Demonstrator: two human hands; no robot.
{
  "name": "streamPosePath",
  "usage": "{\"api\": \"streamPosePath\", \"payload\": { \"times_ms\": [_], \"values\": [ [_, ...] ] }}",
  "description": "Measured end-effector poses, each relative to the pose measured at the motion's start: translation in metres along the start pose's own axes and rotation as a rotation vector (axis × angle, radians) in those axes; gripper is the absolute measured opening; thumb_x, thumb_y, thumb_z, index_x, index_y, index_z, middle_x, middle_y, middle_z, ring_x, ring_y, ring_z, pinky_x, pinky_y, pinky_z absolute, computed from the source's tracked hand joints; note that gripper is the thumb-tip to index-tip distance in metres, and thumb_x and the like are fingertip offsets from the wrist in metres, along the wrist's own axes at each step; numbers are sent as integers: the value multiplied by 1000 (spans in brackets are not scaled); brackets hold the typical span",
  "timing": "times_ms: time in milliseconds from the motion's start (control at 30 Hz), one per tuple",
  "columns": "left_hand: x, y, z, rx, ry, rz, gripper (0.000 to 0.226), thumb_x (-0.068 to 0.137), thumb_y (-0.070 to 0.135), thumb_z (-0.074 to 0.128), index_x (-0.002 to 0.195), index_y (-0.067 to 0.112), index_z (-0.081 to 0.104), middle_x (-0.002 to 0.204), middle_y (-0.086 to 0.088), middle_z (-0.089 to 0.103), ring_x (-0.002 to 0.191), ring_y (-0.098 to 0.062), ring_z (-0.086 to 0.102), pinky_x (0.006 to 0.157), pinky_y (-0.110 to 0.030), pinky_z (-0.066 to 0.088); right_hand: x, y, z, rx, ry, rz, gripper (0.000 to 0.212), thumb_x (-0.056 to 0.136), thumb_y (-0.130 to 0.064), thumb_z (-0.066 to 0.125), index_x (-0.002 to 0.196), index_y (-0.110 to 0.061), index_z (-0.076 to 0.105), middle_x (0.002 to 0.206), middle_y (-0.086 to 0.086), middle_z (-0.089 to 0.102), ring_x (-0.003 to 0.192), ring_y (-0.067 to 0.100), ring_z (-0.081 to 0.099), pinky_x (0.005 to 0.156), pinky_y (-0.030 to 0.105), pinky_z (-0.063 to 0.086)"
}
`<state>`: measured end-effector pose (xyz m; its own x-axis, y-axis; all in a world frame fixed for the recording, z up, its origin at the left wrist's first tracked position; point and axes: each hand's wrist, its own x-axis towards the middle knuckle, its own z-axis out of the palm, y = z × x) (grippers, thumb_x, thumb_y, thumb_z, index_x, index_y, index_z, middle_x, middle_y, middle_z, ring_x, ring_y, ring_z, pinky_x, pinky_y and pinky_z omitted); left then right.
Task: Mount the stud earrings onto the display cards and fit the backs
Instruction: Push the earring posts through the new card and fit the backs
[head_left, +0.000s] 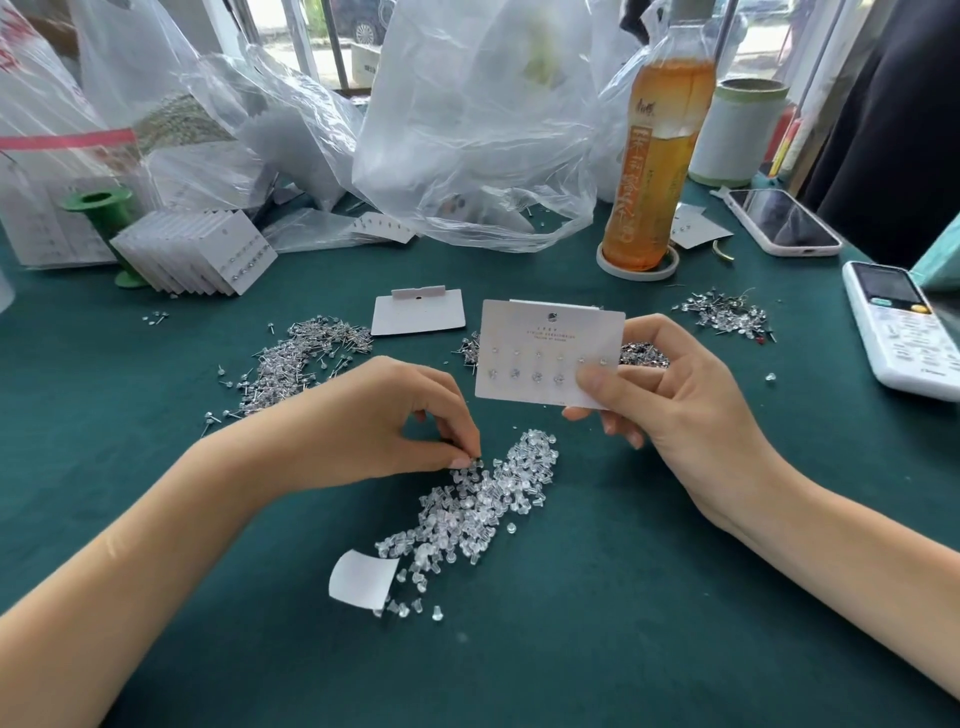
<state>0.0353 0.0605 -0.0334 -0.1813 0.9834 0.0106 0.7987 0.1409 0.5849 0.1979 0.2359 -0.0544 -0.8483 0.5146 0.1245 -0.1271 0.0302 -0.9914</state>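
My right hand (670, 395) holds a white display card (540, 332) upright by its lower right corner, with two rows of stud earrings showing on its face. My left hand (395, 415) rests on the green cloth, thumb and forefinger pinched at the upper edge of a long heap of clear plastic earring backs (478, 509). Whether a back sits between the fingertips is too small to tell. Piles of loose studs (296, 364) lie to the left, with another pile (727, 314) at the right.
A blank card (418, 312) lies behind the held one. A stack of filled cards (197, 254) leans at the left by a green spool (98, 208). Plastic bags (467, 130), a tea bottle (654, 156), a phone (784, 221) and a remote (904, 332) crowd the back and right. A curled paper scrap (361, 577) lies near me.
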Motion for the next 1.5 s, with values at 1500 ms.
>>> {"api": "streamPosePath", "payload": {
  "times_ms": [1500],
  "values": [
    [4,32,5,-411,23,-32,14,71,22,75,82,15,73,77,2,71,70,-8,61,64,-30,47,-9,7,0,-1258,-267,-1467,25,83,3,61,95,-14,48,67,4,64,54,22,50,46,27,39]
  ]
}}
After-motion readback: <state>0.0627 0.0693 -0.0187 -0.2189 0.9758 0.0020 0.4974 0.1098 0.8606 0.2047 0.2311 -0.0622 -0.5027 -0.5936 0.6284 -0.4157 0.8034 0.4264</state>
